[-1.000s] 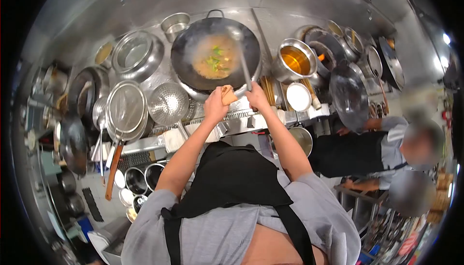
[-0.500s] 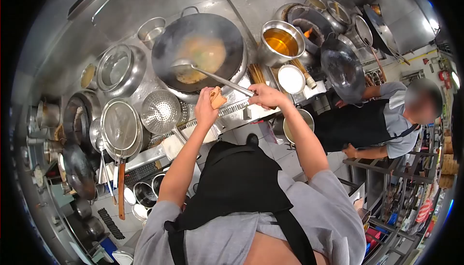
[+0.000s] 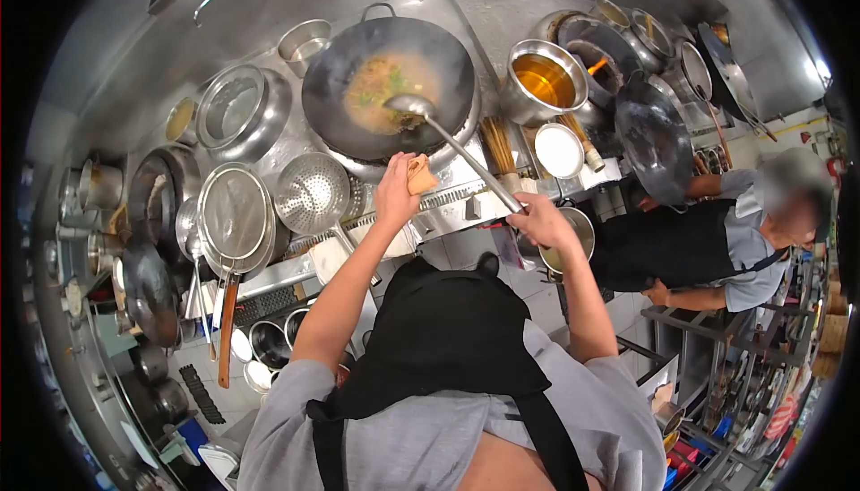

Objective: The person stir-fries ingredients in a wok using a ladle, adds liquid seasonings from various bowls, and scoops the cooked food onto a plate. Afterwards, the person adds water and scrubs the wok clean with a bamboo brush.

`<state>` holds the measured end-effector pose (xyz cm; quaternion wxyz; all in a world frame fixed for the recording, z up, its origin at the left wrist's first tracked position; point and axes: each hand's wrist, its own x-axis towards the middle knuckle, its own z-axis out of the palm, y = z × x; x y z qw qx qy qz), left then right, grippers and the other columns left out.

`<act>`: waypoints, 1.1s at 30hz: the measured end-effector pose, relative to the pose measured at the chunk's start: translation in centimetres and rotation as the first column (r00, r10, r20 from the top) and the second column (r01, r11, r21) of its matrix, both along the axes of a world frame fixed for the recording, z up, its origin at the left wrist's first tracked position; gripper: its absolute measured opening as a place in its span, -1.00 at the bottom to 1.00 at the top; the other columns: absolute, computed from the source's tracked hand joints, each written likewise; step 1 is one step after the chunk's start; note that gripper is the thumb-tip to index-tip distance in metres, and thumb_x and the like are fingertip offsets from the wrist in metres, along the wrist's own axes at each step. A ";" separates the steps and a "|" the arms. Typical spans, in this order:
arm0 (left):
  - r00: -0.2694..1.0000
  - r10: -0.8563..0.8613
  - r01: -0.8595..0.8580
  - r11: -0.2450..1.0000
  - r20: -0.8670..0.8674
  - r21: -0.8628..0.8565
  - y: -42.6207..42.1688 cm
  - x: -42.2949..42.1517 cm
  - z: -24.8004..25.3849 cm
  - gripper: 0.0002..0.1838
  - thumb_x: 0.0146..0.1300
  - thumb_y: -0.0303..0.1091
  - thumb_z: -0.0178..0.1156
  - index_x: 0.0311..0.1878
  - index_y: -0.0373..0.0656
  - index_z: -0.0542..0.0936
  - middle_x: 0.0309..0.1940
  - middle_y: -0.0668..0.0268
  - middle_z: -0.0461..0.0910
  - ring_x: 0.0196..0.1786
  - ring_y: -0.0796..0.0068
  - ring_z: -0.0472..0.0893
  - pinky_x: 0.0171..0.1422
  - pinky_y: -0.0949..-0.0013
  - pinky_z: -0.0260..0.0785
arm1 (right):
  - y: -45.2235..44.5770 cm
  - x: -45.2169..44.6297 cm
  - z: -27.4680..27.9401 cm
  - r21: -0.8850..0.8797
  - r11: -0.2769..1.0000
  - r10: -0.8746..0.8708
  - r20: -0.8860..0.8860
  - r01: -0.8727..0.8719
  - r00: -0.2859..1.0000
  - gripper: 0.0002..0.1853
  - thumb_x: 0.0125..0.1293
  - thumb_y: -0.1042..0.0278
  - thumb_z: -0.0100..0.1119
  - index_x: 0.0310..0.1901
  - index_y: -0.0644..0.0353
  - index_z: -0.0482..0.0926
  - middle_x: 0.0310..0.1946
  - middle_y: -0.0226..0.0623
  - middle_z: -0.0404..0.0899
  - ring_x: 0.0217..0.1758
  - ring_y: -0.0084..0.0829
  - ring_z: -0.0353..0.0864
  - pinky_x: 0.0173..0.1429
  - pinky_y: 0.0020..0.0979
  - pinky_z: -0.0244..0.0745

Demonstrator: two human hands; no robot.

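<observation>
A large dark wok (image 3: 324, 101) sits on the range, and a steaming cloudy broth with yellowish and green bits (image 3: 374, 88) fills its middle. My right hand (image 3: 548, 224) grips the handle end of a long steel ladle (image 3: 468, 158). The ladle's bowl rests in the right side of the broth. At the wok's near rim, my left hand (image 3: 392, 197) is closed around a folded tan cloth (image 3: 419, 176). The cloth is against the rim; the fingers' hold on the rim itself is hidden.
Right of the wok stand a steel pot of amber liquid (image 3: 545, 81), a bamboo brush (image 3: 498, 146) and a white-filled bowl (image 3: 558, 150). To the left lie a perforated strainer (image 3: 312, 193) and a mesh sieve (image 3: 235, 213). A co-worker (image 3: 690, 240) stands at right near another wok (image 3: 652, 137).
My right hand has moved right and nearer to me, drawing the ladle's bowl from the left of the broth to its right. The left hand still holds the cloth at the rim.
</observation>
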<state>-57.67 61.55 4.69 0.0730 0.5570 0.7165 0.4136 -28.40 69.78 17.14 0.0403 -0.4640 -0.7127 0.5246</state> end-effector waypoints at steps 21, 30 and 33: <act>-0.093 0.388 0.408 0.855 0.917 -0.320 8.0 19.8 -3.5 -0.68 0.29 -0.31 0.30 0.02 -0.22 0.51 -0.24 0.17 0.65 -0.26 0.31 0.67 -0.17 0.22 0.60 | -7.3 28.2 -12.0 0.061 0.802 -0.597 0.036 0.594 0.802 -0.72 0.34 0.29 0.26 0.05 0.15 0.61 -0.59 -0.44 0.45 -0.61 -0.58 0.36 -0.49 -0.40 0.27; 0.173 0.464 -0.058 0.885 0.869 -0.461 23.9 28.8 -15.1 -0.64 0.13 -0.48 0.48 -0.04 -0.34 0.58 -0.22 0.18 0.67 -0.29 0.28 0.70 -0.27 0.18 0.65 | -1.9 30.0 -15.6 -0.005 0.784 -0.620 0.001 0.620 0.784 -0.61 0.49 0.09 0.15 0.19 0.13 0.60 -0.57 -0.38 0.49 -0.57 -0.56 0.43 -0.47 -0.42 0.32; 0.095 0.587 -0.199 0.803 0.804 -0.562 25.5 31.0 -13.6 -0.58 0.09 -0.50 0.49 -0.02 -0.40 0.56 -0.15 0.08 0.67 -0.29 0.21 0.72 -0.31 0.16 0.67 | 0.1 29.9 -16.8 0.014 0.812 -0.583 0.052 0.583 0.811 -0.58 0.46 0.11 0.16 0.23 0.15 0.58 -0.31 -0.10 0.68 -0.26 -0.30 0.65 -0.10 -0.27 0.50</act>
